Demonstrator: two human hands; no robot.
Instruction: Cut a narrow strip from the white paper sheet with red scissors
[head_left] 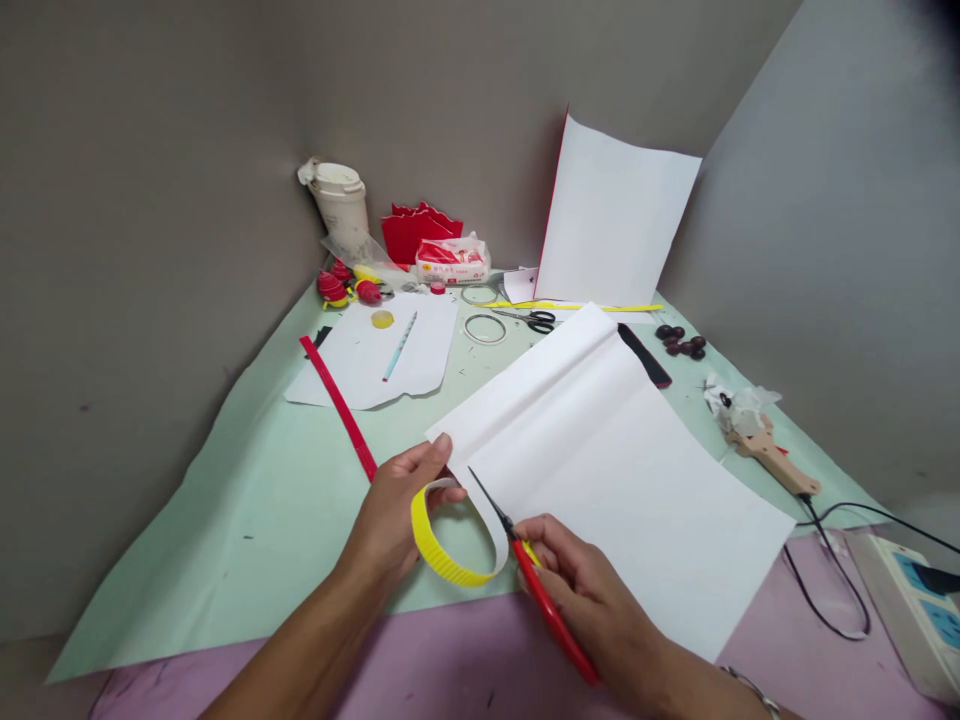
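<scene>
My left hand point(397, 505) pinches the near-left edge of a large white sheet point(600, 460), thumb on top. Beside those fingers a narrow strip point(442, 555) curls in a loop, ribbed yellow outside and white inside. My right hand point(581, 575) is closed around the red handles of a pair of scissors point(551, 615). Their dark blades point up and left over the sheet, close to where the strip meets it. Whether the blades are parted is hard to make out. A red strip point(337, 410) lies just beyond my left hand.
A glue gun point(772, 455) and a power strip point(904, 600) with black cords lie at right. Black-handled scissors point(529, 320), tape rolls point(485, 329) and a pen point(400, 346) lie farther back. A white cup point(341, 200), tissue pack point(452, 262) and standing sheet point(619, 210) line the wall.
</scene>
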